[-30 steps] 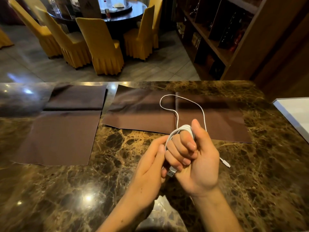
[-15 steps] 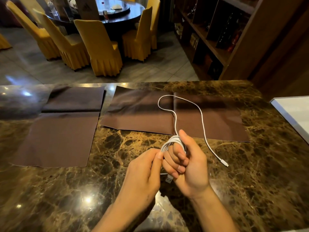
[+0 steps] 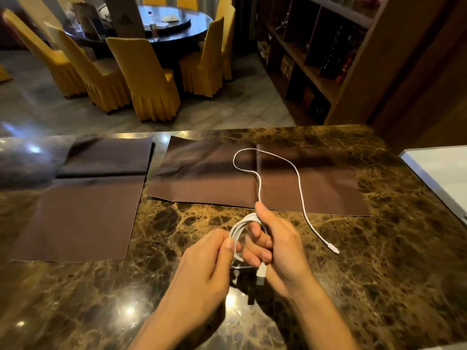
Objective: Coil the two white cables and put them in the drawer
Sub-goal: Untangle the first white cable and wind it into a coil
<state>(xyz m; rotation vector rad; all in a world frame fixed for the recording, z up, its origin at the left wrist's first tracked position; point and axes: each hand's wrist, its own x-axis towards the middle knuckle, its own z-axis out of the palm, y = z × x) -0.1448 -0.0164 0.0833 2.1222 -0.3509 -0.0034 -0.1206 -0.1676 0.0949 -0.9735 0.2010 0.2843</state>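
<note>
One white cable (image 3: 298,183) is partly wound into a small coil around the fingers of my right hand (image 3: 280,248). My left hand (image 3: 204,269) pinches the coil's left side between thumb and forefinger. A USB plug hangs below my right fingers. The loose tail runs up from my right thumb, loops over the brown cloth and comes back down to a small plug lying on the marble at the right. A second cable and a drawer are not in view.
The marble counter (image 3: 391,274) carries two brown cloths, one in the middle (image 3: 202,178) and one at the left (image 3: 75,218). A white panel (image 3: 444,168) lies at the right edge. Yellow chairs and a round table stand beyond; wooden shelves are at the far right.
The loose tail has grown longer on the counter, its small plug lying farther from my hands. My hands have dropped slightly, and my left fingers now pinch the coil's edge.
</note>
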